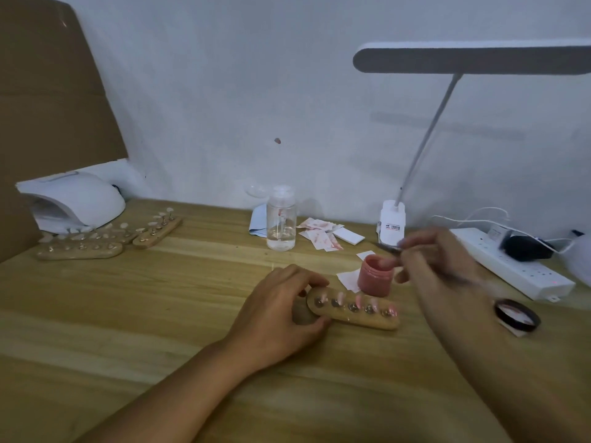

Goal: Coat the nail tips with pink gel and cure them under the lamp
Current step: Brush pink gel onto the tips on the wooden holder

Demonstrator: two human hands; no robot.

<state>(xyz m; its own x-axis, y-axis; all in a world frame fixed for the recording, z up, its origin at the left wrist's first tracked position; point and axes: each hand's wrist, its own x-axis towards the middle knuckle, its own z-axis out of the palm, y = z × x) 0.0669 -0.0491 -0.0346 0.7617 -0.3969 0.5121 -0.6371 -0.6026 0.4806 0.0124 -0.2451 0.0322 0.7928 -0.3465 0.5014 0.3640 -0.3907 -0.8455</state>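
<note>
Five-tip holder (351,320) lies long axis L-R, left hand (281,310) grips L end.

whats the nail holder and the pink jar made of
Nail holder: looks like pale wood, matte, with faint grain; its round studs glint like metal. Pink jar: probably translucent plastic, with a threaded neck; the pink may be the gel inside.

The gel jar (374,276) stands just behind the wooden holder (355,310), curing lamp (75,199) far left.
</note>
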